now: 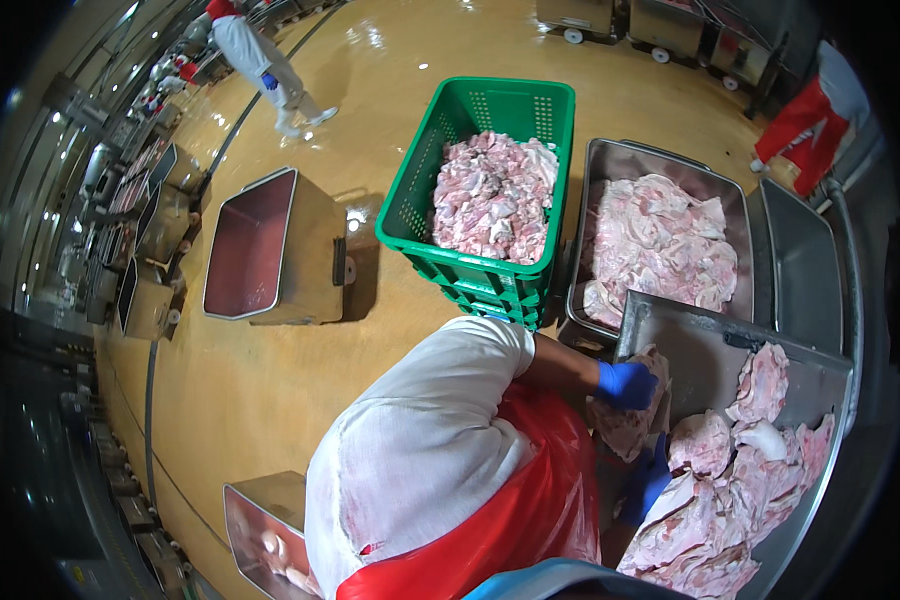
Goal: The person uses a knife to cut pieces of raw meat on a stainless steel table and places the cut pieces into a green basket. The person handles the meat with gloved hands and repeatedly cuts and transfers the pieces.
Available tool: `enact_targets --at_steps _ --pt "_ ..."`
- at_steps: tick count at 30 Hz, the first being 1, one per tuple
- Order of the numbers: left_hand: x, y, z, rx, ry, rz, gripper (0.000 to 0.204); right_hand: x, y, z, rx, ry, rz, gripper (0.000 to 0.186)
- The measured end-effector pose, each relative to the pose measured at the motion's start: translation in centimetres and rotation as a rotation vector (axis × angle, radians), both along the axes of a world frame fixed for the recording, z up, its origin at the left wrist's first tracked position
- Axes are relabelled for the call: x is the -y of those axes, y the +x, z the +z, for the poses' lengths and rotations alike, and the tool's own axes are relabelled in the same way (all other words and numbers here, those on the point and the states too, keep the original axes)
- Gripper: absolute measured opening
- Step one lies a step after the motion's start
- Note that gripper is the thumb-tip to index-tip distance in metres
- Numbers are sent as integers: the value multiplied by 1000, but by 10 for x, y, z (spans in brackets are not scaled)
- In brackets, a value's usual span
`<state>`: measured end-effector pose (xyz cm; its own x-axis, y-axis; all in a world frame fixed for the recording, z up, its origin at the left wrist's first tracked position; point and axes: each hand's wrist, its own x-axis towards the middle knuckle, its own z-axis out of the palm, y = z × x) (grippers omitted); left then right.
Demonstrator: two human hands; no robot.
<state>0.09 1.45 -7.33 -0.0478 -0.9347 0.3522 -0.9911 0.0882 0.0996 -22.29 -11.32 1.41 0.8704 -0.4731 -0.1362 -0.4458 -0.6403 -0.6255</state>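
Observation:
My left hand (626, 385), in a blue glove, is closed on the upper part of a flat, pale pink piece of raw meat (625, 428). Below it my right hand (648, 482), also gloved in blue, is at the lower edge of the same piece, its fingers bent and partly hidden. Both hands are over the near left side of a metal tray table (685, 375). Beside my right hand, several more flat raw meat pieces (710, 515) are spread over the tray, with a small white lump (762, 440) among them.
Beyond the tray stand a metal bin (760, 215) of pale meat and a green perforated crate (395, 215) of trimmings, stacked on others. Metal tubs (315, 250) (260, 540) stand at left. A co-worker (260, 60) walks at the far left; another person (820, 115) is at far right.

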Motion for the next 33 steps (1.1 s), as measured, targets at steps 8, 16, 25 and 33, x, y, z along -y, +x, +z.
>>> enact_targets --at_steps 8,16,25,33 --pt "-32 9 12 -233 44 26 12 42 81 11 52 -114 447 56" --pt "-30 13 72 -214 90 22 21 56 54 28 -177 -248 559 53" --pt "-40 18 58 -716 156 182 21 74 -19 46 12 -61 461 45" --pt "-13 6 52 -468 -63 80 21 38 63 -26 -30 231 367 46"
